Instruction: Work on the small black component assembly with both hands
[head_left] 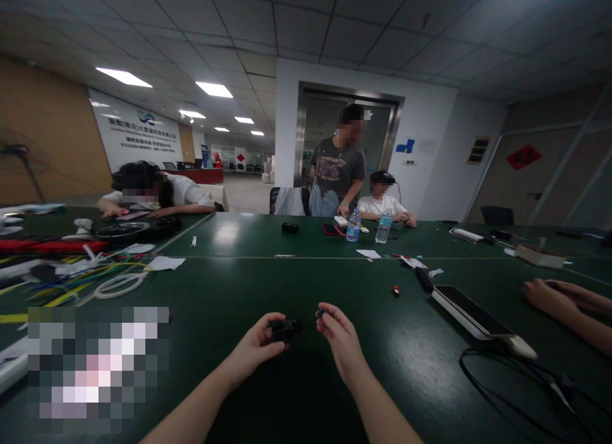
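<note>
Fingers of the left hand (251, 348): curved into a narrow grip, thumb on the near side and forefinger on the far side, with a small, oblong, black, hard-looking object (287, 330) held between them.
Black object: lay at the left fingertips, its long axis running roughly left to right, its free end towards the other hand.
Gap: a narrow strip of dark green tabletop (224, 284) showed between that free end and the right fingertips, which stood just to the right and a little farther from the person; the left hand was the nearer, already touching.
Fingers of the right hand (338, 335): thumb and forefinger pinched nearly together on a tiny, dark piece (320, 313).
Red piece: a small, red-orange and silvery bit (396, 291) lay beyond the right hand, to its right, untouched.
Flat device: a long, white-edged device with a black face (473, 313) lay farther right, well apart from both hands.
Hard to make out: the black object's left end was covered by the left fingers; its details sank into shadow; the tiny piece's shape was mostly hidden; whether the object rested on the tabletop could not be told.
</note>
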The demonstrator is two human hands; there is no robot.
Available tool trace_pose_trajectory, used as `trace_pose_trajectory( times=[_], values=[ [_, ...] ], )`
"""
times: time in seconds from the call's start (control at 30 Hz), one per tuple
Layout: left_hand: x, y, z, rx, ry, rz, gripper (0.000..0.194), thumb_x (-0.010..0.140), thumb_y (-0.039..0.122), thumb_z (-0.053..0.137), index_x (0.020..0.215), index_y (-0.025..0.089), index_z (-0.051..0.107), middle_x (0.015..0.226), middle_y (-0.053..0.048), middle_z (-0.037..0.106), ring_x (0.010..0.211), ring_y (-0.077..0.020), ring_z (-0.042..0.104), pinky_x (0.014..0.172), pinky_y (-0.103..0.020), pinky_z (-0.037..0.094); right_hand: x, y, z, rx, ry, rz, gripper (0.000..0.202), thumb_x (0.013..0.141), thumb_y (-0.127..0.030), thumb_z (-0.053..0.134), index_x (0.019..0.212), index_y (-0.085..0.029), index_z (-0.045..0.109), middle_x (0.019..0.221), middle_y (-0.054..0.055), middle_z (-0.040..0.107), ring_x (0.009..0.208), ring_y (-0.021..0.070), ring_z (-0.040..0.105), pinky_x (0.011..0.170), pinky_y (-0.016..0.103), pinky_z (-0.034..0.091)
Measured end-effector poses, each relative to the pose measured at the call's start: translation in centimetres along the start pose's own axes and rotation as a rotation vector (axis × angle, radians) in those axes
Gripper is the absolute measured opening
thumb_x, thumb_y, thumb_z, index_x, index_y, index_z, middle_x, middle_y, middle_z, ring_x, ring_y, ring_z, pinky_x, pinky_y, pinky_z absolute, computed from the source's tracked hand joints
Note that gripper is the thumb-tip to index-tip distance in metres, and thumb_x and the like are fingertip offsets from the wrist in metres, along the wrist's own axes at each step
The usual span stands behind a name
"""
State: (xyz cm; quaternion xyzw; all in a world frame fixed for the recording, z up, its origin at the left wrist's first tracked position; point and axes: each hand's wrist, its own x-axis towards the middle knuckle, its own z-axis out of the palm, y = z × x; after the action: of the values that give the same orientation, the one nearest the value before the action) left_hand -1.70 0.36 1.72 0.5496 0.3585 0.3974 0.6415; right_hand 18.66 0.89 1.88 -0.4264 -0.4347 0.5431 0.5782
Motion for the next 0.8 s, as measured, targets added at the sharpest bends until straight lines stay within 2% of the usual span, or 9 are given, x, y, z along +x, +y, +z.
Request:
trace_pose_trajectory(
  times=[0.2,0.5,0.8],
  values=[
    [0.1,0.1,0.0,-0.019,-0.009,-0.013,0.049,0.067,0.02,0.068,0.108,0.024,0.042,0.099,-0.004,0.064,0.084,-0.0181,0.06,0.081,-0.034,0.04,0.5,0.0,-0.5,0.203,0.078,0.039,0.029,0.07,-0.033,0.058,0.096,-0.021,0.059,0.088,0.004,0.061,0.078,0.0164,0.058,0.074,0.033,0.048],
    [0.1,-0.1,-0.4,0.02,-0.003,-0.021,0.047,0.07,0.024,0.066,0.111,0.024,0.042,0.098,-0.003,0.064,0.086,-0.0194,0.061,0.082,-0.035,0.041,1.0,-0.2,-1.3,0.222,0.173,0.002,0.029,0.07,-0.034,0.051,0.095,-0.022,0.057,0.086,0.003,0.062,0.077,0.0179,0.059,0.073,0.035,0.048],
    [0.1,-0.5,-0.7,0.044,-0.012,0.008,0.044,0.073,0.024,0.063,0.112,0.024,0.042,0.103,-0.005,0.062,0.089,-0.0198,0.06,0.085,-0.037,0.041,1.0,-0.2,-1.4,0.304,0.193,0.017,0.023,0.072,-0.032,0.052,0.093,-0.024,0.057,0.081,0.0,0.058,0.073,0.0156,0.057,0.07,0.032,0.048]
  ],
)
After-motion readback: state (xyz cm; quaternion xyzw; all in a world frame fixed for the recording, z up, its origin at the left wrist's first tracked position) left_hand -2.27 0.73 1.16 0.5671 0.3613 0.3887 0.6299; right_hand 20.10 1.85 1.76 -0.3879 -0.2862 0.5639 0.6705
